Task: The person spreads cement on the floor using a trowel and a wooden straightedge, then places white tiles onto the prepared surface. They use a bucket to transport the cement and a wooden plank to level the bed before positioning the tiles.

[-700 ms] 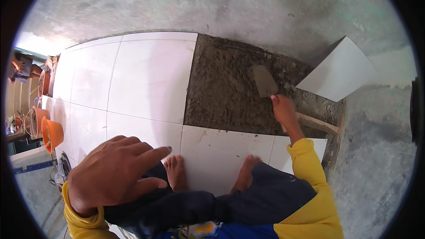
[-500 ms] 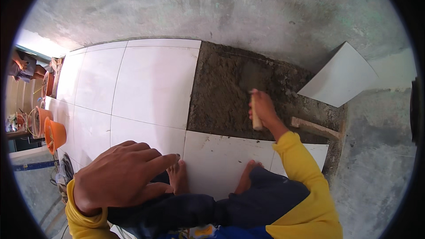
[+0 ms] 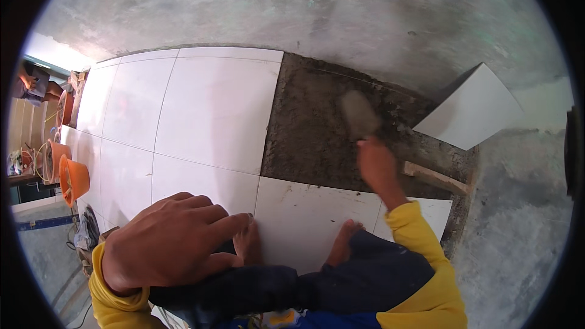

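Note:
My right hand (image 3: 379,167) is closed round the handle of a trowel (image 3: 359,114), whose grey blade is blurred by motion. The blade lies over a bed of dark wet mortar (image 3: 301,137) between the laid tiles and the wall. My left hand (image 3: 177,240) holds nothing and rests over my left knee, its thumb apart from its loosely bent fingers. Large white floor tiles (image 3: 213,116) border the mortar on the left and on the near side, where my bare feet stand.
A loose white tile (image 3: 472,109) leans against the wall at the right. Near it a strip of wood (image 3: 436,176) lies on the mortar. Orange buckets (image 3: 74,181) stand at the far left, with another person (image 3: 39,88) behind them. A grey plaster wall (image 3: 292,6) closes off the far side.
My right hand has moved slightly right and nearer, turning so that the trowel's blade shows more and its handle is hidden. My left hand stays on the knee.

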A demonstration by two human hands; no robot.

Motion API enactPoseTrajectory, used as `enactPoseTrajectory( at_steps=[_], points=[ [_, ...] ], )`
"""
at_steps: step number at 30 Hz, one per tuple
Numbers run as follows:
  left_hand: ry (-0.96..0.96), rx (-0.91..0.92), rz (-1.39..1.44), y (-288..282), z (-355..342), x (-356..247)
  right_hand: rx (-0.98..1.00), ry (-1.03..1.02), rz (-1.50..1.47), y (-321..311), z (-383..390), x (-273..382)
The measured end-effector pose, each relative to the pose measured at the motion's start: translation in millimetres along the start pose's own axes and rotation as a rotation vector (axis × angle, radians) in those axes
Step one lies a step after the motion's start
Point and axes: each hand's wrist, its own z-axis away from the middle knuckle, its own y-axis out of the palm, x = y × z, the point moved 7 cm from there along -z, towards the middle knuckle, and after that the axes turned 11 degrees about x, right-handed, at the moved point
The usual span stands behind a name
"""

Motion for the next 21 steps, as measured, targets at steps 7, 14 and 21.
enactPoseTrajectory(
  at_steps=[7, 14, 21],
  points=[
    [0.03, -0.079, -0.026, -13, -3, -15, 0.17, -0.106, 0.083, 18, -4, 68],
    [-0.094, -0.093, -0.003, -4, 3, 1, 0.083, 0.108, -0.032, -4, 40, -62],
    [-0.129, -0.074, 0.017, -9, -3, -14, 0.07, 0.207, -0.109, -2, 92, -124]
  ],
)
